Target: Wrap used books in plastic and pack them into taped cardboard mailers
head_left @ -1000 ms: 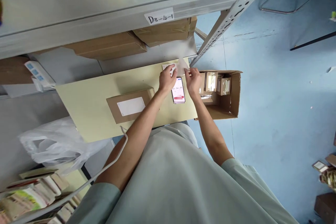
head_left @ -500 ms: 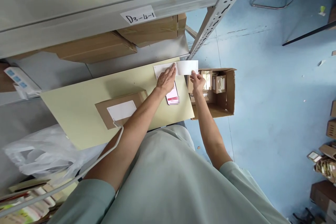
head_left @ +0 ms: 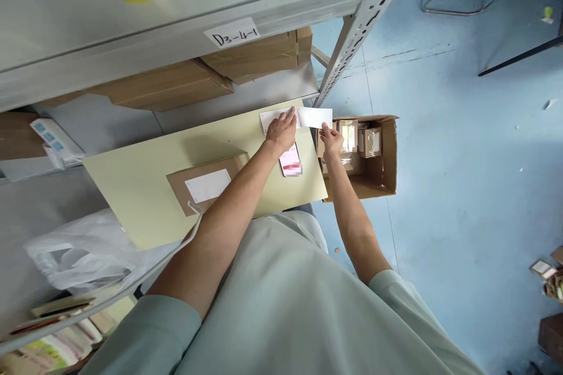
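A strip of white labels [head_left: 314, 117] lies across the right end of the pale yellow board [head_left: 141, 187], its right part sticking out past the board's edge. My left hand [head_left: 282, 130] rests flat on the strip with fingers stretched out. At the strip's lower right corner, my right hand [head_left: 332, 139] pinches the paper between thumb and fingers. Just below my left hand lies a phone [head_left: 291, 163] with a pink and white screen, partly covered by that hand. To the left, a brown cardboard box [head_left: 178, 187] with a white label [head_left: 207, 186] sits partly behind my left forearm.
An open carton [head_left: 389, 155] holding several small boxes stands right of the board. Above is a grey metal shelf [head_left: 308, 3] tagged D3-4-1, with cardboard boxes [head_left: 171, 85] beneath. A white plastic bag [head_left: 88, 252] and a pale bent rod [head_left: 145, 275] are at lower left.
The view has shifted slightly. My left hand stays on the label strip and my right hand keeps its pinch; the strip's right end looks slightly tilted compared with before.
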Action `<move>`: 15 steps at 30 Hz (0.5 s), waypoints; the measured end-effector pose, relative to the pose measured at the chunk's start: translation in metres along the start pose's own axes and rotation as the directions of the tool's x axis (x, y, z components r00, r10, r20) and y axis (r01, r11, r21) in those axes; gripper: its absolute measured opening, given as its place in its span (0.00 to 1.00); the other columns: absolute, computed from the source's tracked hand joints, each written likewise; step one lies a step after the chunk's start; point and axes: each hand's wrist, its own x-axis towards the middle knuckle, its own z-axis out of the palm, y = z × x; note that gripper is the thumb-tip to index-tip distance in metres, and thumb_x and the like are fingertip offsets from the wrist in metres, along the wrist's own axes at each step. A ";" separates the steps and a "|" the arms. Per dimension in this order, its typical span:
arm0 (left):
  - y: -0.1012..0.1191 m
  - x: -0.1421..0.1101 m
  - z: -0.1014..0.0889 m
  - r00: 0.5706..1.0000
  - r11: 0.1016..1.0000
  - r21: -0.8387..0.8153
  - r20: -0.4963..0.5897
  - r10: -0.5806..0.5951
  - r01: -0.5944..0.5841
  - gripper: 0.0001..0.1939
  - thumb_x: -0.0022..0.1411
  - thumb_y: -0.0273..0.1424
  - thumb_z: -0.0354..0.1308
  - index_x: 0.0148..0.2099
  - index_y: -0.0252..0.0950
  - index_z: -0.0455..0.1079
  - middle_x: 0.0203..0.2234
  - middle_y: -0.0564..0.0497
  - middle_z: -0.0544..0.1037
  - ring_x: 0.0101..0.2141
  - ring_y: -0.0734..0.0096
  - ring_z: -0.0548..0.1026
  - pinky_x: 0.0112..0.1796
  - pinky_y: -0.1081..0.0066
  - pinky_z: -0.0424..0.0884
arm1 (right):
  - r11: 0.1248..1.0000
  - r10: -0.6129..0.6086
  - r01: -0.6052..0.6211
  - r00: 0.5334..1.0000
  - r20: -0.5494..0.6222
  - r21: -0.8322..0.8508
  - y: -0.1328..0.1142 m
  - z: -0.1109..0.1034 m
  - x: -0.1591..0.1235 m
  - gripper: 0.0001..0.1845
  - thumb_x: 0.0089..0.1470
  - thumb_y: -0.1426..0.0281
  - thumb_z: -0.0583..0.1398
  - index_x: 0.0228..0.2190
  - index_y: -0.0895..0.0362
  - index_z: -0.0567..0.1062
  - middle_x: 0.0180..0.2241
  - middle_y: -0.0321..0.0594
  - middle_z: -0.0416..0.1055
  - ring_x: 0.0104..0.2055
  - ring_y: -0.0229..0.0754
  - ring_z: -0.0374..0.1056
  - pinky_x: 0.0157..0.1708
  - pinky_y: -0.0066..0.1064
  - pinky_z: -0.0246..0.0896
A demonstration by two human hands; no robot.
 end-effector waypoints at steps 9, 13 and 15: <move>-0.005 0.016 0.000 0.997 0.984 -0.158 0.015 -0.081 0.082 0.42 0.64 0.26 0.62 0.79 0.28 0.63 0.83 0.38 0.51 0.78 0.41 0.59 0.75 0.52 0.61 | 0.996 0.026 -0.011 0.985 -0.171 0.087 -0.003 -0.030 -0.021 0.23 0.59 0.59 0.74 0.22 0.51 0.70 0.24 0.32 0.75 0.33 0.38 0.75 0.42 0.31 0.76; 0.001 0.002 -0.006 0.982 0.899 -0.418 -0.075 -0.174 0.127 0.39 0.68 0.27 0.60 0.79 0.29 0.63 0.80 0.32 0.57 0.78 0.49 0.61 0.76 0.57 0.58 | 0.994 -0.078 0.087 0.988 -0.134 0.059 -0.020 -0.049 -0.053 0.23 0.59 0.54 0.73 0.23 0.52 0.72 0.25 0.34 0.76 0.35 0.40 0.76 0.44 0.32 0.77; 0.008 -0.023 -0.004 0.966 0.834 -0.542 -0.148 -0.210 0.098 0.35 0.70 0.31 0.60 0.77 0.31 0.65 0.75 0.30 0.68 0.74 0.48 0.69 0.73 0.51 0.65 | 0.990 -0.126 0.129 0.990 -0.059 0.049 -0.031 -0.058 -0.077 0.24 0.56 0.49 0.73 0.24 0.52 0.74 0.26 0.35 0.77 0.36 0.40 0.77 0.44 0.32 0.77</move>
